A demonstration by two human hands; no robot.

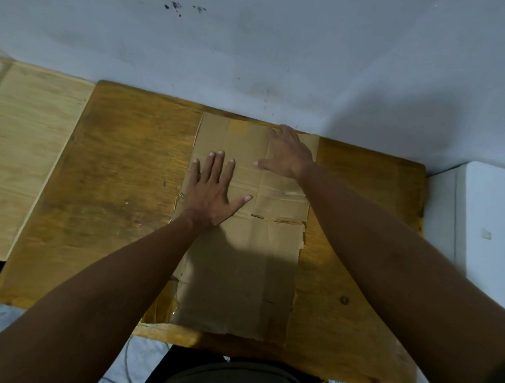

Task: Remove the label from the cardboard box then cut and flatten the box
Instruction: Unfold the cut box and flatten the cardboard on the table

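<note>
Both hands, left hand (209,193) and right hand (287,155), press splayed fingers (214,166) on flattened brown cardboard box (242,254), long axis running away across wooden bench (101,184).

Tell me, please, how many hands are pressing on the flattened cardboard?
2. The left hand lies flat near the cardboard's left edge; the right hand presses its far right corner. None appear hidden.

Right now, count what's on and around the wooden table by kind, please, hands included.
Hands: 2, left hand and right hand, both pressed flat on the cardboard
Flattened cardboard box: 1
Wooden table: 1
Lighter wooden board: 1
Total: 5
</note>
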